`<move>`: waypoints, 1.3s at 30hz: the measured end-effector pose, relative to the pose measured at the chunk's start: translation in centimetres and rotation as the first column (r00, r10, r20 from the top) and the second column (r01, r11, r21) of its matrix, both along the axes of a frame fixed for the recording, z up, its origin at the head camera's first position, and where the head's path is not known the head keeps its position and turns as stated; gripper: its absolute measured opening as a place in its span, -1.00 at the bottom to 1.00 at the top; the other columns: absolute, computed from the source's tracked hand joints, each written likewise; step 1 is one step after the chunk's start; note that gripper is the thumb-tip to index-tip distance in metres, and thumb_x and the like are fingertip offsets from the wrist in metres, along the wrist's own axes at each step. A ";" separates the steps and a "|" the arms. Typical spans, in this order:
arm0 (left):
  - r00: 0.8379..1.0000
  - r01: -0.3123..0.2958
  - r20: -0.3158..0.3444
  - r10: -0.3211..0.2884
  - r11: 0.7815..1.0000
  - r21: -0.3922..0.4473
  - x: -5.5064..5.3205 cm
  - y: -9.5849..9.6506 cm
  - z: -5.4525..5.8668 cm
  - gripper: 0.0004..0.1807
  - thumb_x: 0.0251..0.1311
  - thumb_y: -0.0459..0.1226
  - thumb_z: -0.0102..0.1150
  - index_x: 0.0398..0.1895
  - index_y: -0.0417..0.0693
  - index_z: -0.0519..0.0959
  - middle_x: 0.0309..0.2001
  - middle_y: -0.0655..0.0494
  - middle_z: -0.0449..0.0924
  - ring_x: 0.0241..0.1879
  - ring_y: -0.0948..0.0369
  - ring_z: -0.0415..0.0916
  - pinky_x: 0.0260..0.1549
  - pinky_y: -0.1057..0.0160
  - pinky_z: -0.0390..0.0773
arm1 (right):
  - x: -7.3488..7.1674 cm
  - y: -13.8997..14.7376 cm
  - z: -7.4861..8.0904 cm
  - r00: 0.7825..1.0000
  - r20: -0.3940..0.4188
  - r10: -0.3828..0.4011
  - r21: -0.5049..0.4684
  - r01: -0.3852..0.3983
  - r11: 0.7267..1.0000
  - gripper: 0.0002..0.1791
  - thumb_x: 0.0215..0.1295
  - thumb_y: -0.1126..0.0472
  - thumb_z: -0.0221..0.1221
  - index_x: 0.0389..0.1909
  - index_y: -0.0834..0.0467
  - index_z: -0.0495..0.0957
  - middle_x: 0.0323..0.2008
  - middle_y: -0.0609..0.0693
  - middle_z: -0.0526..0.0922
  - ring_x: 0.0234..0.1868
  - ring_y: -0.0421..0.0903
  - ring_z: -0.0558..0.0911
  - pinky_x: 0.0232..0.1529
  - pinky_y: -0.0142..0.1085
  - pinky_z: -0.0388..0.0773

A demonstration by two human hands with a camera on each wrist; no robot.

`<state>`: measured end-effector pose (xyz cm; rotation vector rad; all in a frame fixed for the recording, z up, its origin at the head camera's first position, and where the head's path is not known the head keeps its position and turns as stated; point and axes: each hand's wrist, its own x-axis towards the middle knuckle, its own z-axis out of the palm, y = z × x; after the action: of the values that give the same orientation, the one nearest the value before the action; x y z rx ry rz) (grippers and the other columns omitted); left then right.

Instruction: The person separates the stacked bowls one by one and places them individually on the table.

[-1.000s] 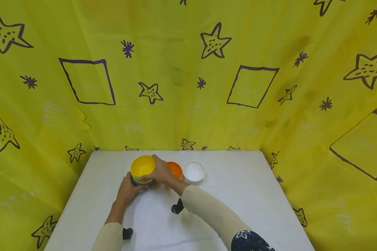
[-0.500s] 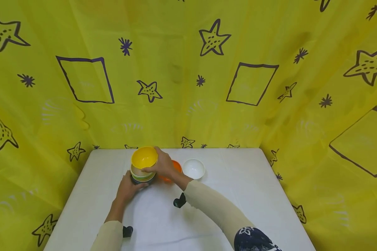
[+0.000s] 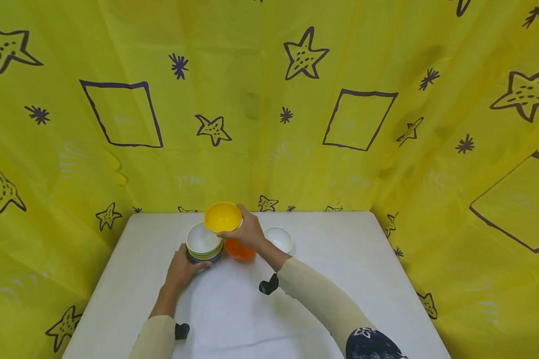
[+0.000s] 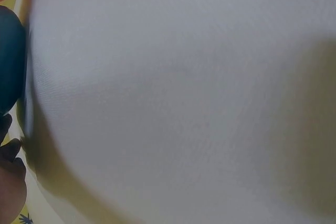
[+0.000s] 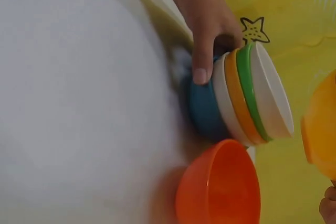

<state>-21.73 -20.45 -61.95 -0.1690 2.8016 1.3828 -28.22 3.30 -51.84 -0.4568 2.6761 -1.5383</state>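
Note:
In the head view my right hand (image 3: 249,233) grips a yellow bowl (image 3: 223,217) by its side, thumb near me, raised above the table. To its left my left hand (image 3: 180,270) holds the base of a bowl stack, whose top is a white bowl (image 3: 203,238). The right wrist view shows a blue bowl (image 5: 203,109) at the bottom, with my left thumb against it. Cream, orange-yellow and green bowls (image 5: 245,74) sit between. An orange bowl (image 3: 240,251) stands right beside the stack, partly hidden by my right hand in the head view.
Another white bowl (image 3: 280,238) stands on the table right of the orange one, partly covered by my right hand. A white cloth covers the table (image 3: 337,259). Yellow patterned curtains (image 3: 269,99) enclose its back and sides. Dark wrist cameras (image 3: 269,284) hang at both forearms.
My right hand has lifted the yellow bowl off the stack and carried it rightward and up, uncovering the white bowl beneath. My left hand has stayed at the stack's base.

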 end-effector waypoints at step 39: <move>1.000 0.025 -0.001 -0.025 1.000 -0.007 -0.5 -0.4 -0.5 0.26 -0.01 -0.01 0.69 0.59 -0.37 0.09 0.53 -0.42 0.20 0.57 -0.29 0.03 0.59 -0.19 -0.27 | 1.8 15.7 -2.9 0.935 -0.042 -0.353 -0.127 0.346 0.930 -0.11 -0.01 0.17 0.66 0.35 0.22 0.45 0.27 0.19 0.61 0.31 0.18 0.54 0.39 0.13 0.45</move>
<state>-22.19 -20.90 -62.40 -0.1336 2.7994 1.3691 -26.46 19.00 -54.79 -0.0257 2.8459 -1.8034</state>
